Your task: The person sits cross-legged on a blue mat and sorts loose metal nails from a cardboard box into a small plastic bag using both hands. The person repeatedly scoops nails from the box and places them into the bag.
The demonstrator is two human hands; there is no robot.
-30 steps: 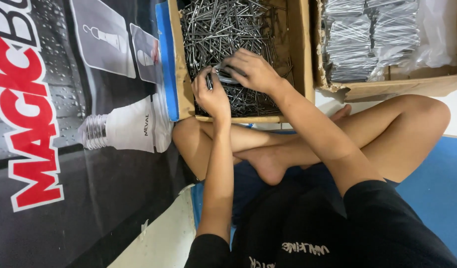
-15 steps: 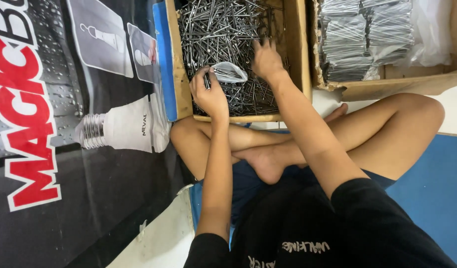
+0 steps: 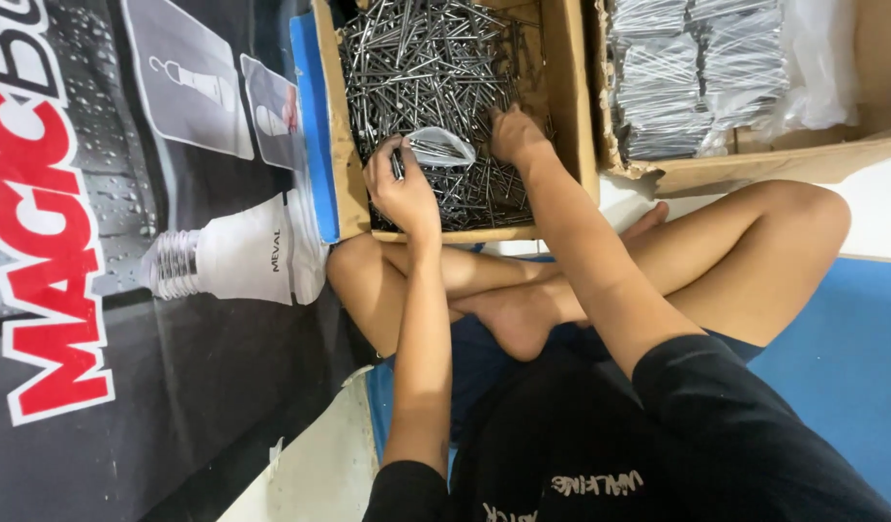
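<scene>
Two Hands at the Nail Box

Left hand [image 3: 399,188] pinches the mouth of a small clear plastic bag [image 3: 440,147], thin, limp and slippery; hold it by the rim. Right hand [image 3: 515,130], just beyond the bag, presses closed fingers into loose steel nails [image 3: 416,58] in the cardboard box [image 3: 561,97]: stiff, sharp-pointed, heavy in bulk. Take them by the shanks.

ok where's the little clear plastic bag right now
In the head view, the clear bag is pinched in the left hand, over the nails, just left of the right hand.
</scene>
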